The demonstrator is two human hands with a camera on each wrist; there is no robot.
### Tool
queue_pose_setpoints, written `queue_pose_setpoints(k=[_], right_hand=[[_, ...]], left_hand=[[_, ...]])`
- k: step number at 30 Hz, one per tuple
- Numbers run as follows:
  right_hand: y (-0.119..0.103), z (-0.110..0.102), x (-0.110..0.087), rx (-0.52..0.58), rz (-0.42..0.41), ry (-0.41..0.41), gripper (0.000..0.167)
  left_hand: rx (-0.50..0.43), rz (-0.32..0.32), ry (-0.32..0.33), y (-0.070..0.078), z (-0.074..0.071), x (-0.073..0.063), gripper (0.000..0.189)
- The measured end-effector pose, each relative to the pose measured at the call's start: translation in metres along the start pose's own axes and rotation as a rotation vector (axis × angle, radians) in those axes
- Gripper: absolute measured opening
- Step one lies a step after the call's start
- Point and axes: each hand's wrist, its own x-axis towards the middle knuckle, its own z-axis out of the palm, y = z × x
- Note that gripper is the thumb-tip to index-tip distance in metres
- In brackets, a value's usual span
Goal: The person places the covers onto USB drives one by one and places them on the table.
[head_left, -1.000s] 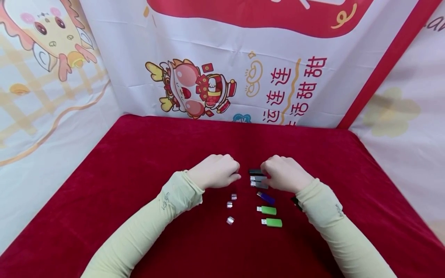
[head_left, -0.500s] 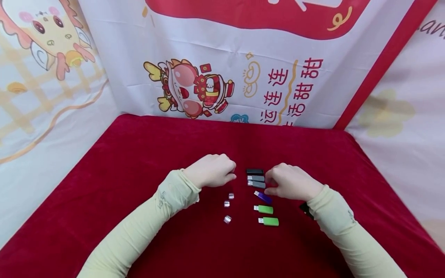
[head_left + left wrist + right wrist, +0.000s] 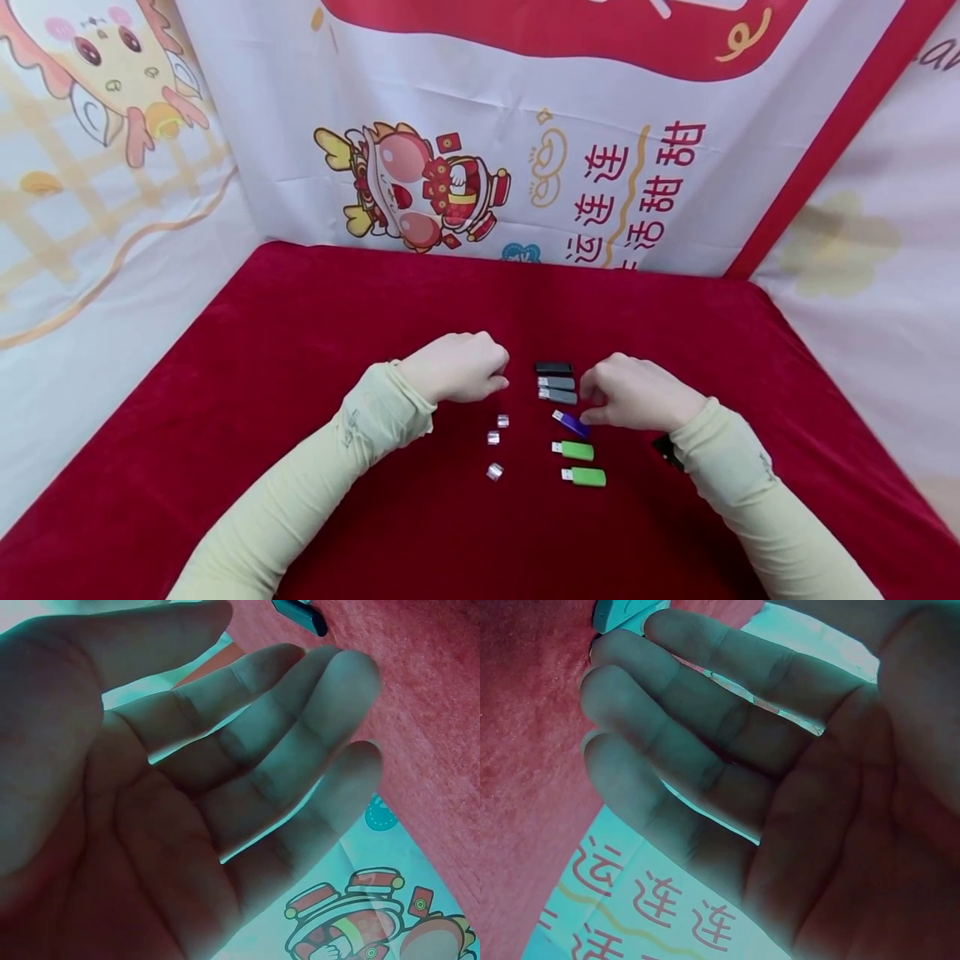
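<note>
My left hand (image 3: 459, 367) hovers over the cloth left of the drives, holding nothing; its fingers (image 3: 330, 705) are loosely bent. My right hand (image 3: 633, 392), also holding nothing, is just right of the drives. Its thumb is by the end of the purple USB stick (image 3: 572, 424), and I cannot tell if they touch. Beyond that lie two grey USB sticks (image 3: 558, 397) and a black stick (image 3: 553, 367), side by side. Nearer are two green USB sticks (image 3: 576, 451) with bare metal plugs. In the right wrist view, part of a drive (image 3: 619, 613) shows past the fingertips.
Three small shiny, clear-looking pieces (image 3: 492, 437) lie left of the drives. A dark object (image 3: 667, 451) is partly hidden by the right sleeve. Red cloth (image 3: 360, 292) covers the table, and printed white fabric (image 3: 270, 125) hangs behind and at the sides.
My right hand has drawn back rightward and nearer, from over the black and grey sticks to beside the purple one. The left hand has barely moved, and the sticks appear to stay in place.
</note>
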Motion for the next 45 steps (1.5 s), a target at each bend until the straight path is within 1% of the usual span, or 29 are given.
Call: queue_pose_setpoints(k=[7,10,14,18,25,36,41,45], right_hand=[[0.001,0.002,0.000,0.017,0.023,-0.013,0.024],[0.000,0.004,0.000,0.013,0.022,-0.004,0.023],[-0.001,0.007,0.002,0.009,0.001,0.000,0.021],[-0.003,0.011,0.005,0.017,-0.007,-0.009,0.021],[-0.003,0.017,0.006,0.034,-0.023,-0.018,0.021],[-0.002,0.017,0.008,0.036,-0.020,-0.043,0.024],[-0.003,0.020,0.010,0.021,-0.040,-0.041,0.021],[-0.002,0.023,0.011,0.022,-0.034,-0.045,0.019]], left_hand=[[-0.018,-0.006,-0.041,0.001,-0.002,-0.001,0.025],[-0.008,-0.005,-0.042,0.001,-0.002,-0.001,0.026],[-0.002,-0.012,-0.044,0.001,-0.002,-0.001,0.025],[0.006,-0.018,-0.051,0.001,-0.003,-0.001,0.025],[-0.020,-0.024,-0.053,0.002,-0.001,-0.002,0.022],[-0.013,-0.020,-0.059,0.002,0.000,0.000,0.023],[-0.017,-0.013,-0.053,0.002,0.000,0.000,0.023],[-0.017,-0.009,-0.054,0.003,0.001,0.000,0.024]])
